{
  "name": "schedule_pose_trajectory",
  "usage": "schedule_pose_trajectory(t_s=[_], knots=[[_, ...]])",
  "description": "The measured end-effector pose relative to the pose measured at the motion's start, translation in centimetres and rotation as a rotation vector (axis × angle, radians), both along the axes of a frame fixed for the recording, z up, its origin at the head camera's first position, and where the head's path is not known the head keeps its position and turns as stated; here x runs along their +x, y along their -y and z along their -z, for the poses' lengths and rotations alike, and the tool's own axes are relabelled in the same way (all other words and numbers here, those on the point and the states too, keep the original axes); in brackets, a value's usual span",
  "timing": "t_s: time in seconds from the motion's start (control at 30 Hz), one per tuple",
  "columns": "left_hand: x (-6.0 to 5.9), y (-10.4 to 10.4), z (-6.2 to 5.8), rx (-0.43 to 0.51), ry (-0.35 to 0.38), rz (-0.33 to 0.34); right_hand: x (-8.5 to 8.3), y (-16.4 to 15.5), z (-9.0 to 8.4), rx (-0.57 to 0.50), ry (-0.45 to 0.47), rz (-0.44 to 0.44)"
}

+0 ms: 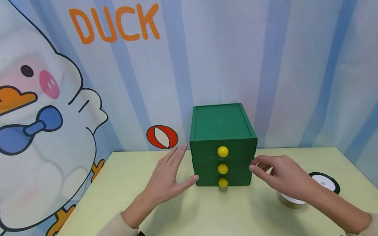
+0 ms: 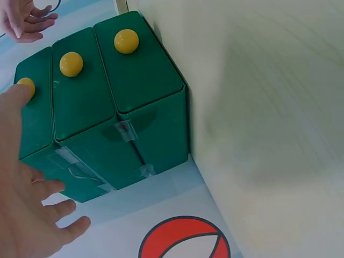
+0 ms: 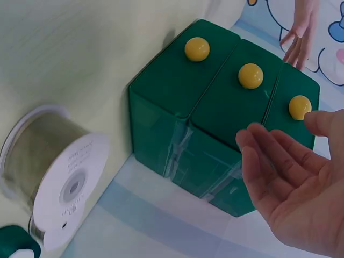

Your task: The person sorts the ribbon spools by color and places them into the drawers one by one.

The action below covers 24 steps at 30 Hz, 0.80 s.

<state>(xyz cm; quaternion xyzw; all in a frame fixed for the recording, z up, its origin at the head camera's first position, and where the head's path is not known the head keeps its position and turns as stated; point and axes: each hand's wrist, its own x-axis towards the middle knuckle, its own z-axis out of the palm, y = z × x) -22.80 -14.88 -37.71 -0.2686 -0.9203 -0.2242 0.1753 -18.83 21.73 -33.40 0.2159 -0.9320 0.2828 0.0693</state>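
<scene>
A green three-drawer box (image 1: pixel 219 122) stands against the backdrop, its drawers closed, each with a round yellow knob (image 1: pixel 222 151). To its left, my left hand (image 1: pixel 164 179) hovers with fingers extended and thumb spread, holding nothing. On the other side my right hand (image 1: pixel 284 173) is near the box's right edge, fingers loosely bent and nothing in it. The right wrist view shows that palm (image 3: pixel 306 215) beside the box, with its thumb close to the top knob (image 3: pixel 300 107); contact cannot be told. Clear tape (image 2: pixel 126 130) runs across the drawer seams on the box's side.
On the pale yellow table (image 1: pixel 133 167), a spool of olive ribbon (image 3: pixel 51 156) stands right of the box, partly behind my right forearm in the head view. Beside it lies a dark green spool (image 1: pixel 325 182). A striped duck-print backdrop (image 1: pixel 230 59) rises behind.
</scene>
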Motion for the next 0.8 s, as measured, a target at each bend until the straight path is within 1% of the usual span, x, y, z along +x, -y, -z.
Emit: schedule_pose_trajectory(t_s=[0.1,0.23,0.4,0.53,0.6,0.63,0.8], knots=[[-0.2,-0.1,-0.4,0.005,0.001,0.029,0.0,0.2,-0.2,-0.033,0.025,-0.023],[-0.7,-0.2,-1.2,0.039,-0.017,0.068,-0.2,0.2,-0.2,-0.044,0.041,-0.040],[-1.6,-0.7,-2.5,0.053,-0.057,0.114,-0.3,0.1,-0.1,-0.062,0.041,-0.053],[-2.1,-1.2,-3.7,0.039,-0.080,0.148,-0.4,0.3,0.0,-0.114,0.085,-0.081],[-2.3,-1.4,-4.1,0.037,-0.087,0.166,-0.5,0.4,0.1,-0.164,0.144,-0.107],[-2.4,-1.5,-4.3,0.037,-0.084,0.176,-0.6,0.4,0.2,-0.201,0.187,-0.126],[-2.9,-2.1,-4.7,0.041,-0.035,0.213,-0.7,0.6,0.7,-0.433,0.446,-0.203]])
